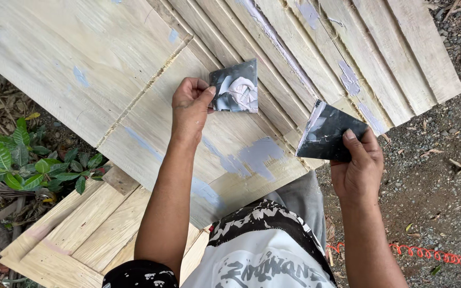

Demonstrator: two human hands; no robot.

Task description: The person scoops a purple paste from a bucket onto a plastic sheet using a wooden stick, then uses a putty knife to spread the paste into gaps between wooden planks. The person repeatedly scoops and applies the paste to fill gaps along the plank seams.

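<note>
Grey filler [241, 90] sits in a lump on a small square card [235, 86] pinched in the left hand [190, 106], while the right hand [358, 165] grips a dark flat scraper [329, 133] edged with the same paste. Several grey patches [257, 154] already cover spots on the pale wooden door panel [150, 106]; other grooves look bare, so filling seems partly done. Outdoors: gravel ground [444, 160], green leaves [22, 165], an orange coiled cord [444, 257].

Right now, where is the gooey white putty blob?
In the head view, the putty blob sits on the small dark card pinched in the left hand, above the wooden panel.
</note>
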